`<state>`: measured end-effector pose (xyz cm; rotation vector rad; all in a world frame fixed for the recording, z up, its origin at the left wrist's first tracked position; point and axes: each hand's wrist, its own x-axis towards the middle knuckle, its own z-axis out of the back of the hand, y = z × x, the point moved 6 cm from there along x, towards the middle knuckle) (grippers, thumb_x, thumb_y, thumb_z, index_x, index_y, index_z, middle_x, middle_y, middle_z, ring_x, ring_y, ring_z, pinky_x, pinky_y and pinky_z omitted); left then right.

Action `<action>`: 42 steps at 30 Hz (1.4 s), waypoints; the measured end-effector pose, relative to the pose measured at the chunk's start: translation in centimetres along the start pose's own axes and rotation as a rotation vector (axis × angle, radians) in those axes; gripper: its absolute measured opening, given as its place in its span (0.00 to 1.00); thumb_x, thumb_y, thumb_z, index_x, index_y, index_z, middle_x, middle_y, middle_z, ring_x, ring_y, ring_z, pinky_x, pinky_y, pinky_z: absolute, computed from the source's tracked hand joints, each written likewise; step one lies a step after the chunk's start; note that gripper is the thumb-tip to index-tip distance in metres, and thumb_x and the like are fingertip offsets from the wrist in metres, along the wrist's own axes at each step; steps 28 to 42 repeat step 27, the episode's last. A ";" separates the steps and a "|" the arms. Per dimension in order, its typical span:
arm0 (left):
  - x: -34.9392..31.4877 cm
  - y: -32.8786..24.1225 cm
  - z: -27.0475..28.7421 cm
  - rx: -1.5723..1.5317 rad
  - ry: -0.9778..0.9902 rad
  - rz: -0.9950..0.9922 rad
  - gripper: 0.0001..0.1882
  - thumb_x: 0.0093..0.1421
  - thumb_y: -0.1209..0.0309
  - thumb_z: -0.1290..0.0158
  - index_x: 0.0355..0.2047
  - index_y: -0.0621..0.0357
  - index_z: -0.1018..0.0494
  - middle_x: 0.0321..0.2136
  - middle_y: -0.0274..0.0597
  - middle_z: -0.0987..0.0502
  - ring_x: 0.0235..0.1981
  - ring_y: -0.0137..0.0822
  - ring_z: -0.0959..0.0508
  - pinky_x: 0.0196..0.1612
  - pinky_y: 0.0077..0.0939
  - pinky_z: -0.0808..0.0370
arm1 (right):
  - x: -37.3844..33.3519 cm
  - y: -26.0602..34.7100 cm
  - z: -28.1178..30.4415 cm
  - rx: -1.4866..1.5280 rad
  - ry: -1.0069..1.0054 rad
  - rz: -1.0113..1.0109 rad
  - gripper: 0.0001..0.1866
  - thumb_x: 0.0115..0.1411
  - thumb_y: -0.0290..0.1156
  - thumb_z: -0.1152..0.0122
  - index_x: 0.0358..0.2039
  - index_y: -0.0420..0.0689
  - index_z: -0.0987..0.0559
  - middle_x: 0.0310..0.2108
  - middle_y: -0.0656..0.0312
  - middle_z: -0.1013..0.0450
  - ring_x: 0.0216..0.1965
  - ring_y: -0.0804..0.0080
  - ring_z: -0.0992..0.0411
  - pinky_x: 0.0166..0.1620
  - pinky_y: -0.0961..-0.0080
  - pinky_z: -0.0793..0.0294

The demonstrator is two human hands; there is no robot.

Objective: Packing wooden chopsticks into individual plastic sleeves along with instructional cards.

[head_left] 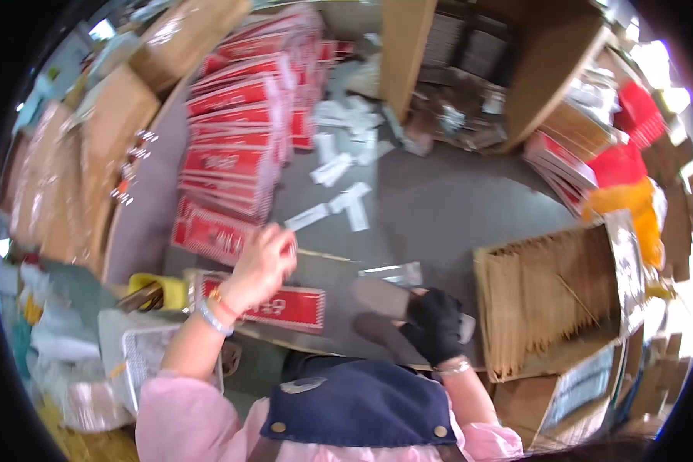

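Note:
My left hand point(263, 260) hovers over the flat red printed packets at the table's left side; its bent fingers are smeared by motion, and whether they hold anything is unclear. Under and beside that wrist lies one red packet point(296, 306) with a white scalloped edge, close to the front edge. In its black glove, my right hand point(433, 322) is closed around a flat, rounded grey-brown piece like an insole point(381, 298), which sticks out to the left. A darker shape below it may be a second piece or a shadow. A small clear plastic packet point(393, 273) lies just beyond.
A long fanned pile of red packets point(227, 165) runs along the left. White paper strips point(331, 169) lie scattered mid-table. An open carton point(550, 296) of brown upright flat pieces stands at right, a larger cardboard box point(404, 58) at the back. A white basket point(138, 362) sits front left.

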<state>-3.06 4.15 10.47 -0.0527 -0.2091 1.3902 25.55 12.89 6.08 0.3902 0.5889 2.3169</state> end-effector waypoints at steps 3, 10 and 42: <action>-2.1 2.1 0.4 0.153 -0.270 0.339 0.12 0.43 0.74 0.39 0.31 0.58 0.25 0.48 0.52 0.31 0.52 0.54 0.32 0.52 0.49 0.35 | -0.4 0.2 -0.6 -0.052 0.029 -0.070 0.32 0.41 0.46 0.26 0.45 0.47 0.26 0.39 0.58 0.29 0.43 0.55 0.31 0.47 0.57 0.37; -6.4 -3.0 -10.1 -0.268 -0.145 0.712 0.45 0.42 0.47 0.32 0.56 0.59 0.31 0.58 0.53 0.38 0.63 0.56 0.43 0.64 0.66 0.54 | 0.8 2.7 -2.4 -0.134 0.106 0.036 0.32 0.40 0.46 0.26 0.45 0.47 0.26 0.39 0.59 0.29 0.43 0.57 0.31 0.47 0.58 0.38; -1.3 1.1 -9.2 -0.414 -0.344 0.444 0.35 0.52 0.64 0.36 0.57 0.62 0.35 0.56 0.55 0.34 0.57 0.57 0.34 0.58 0.52 0.36 | 3.1 5.2 -8.1 0.096 0.083 0.215 0.34 0.42 0.50 0.27 0.47 0.45 0.24 0.41 0.54 0.26 0.44 0.55 0.29 0.48 0.56 0.35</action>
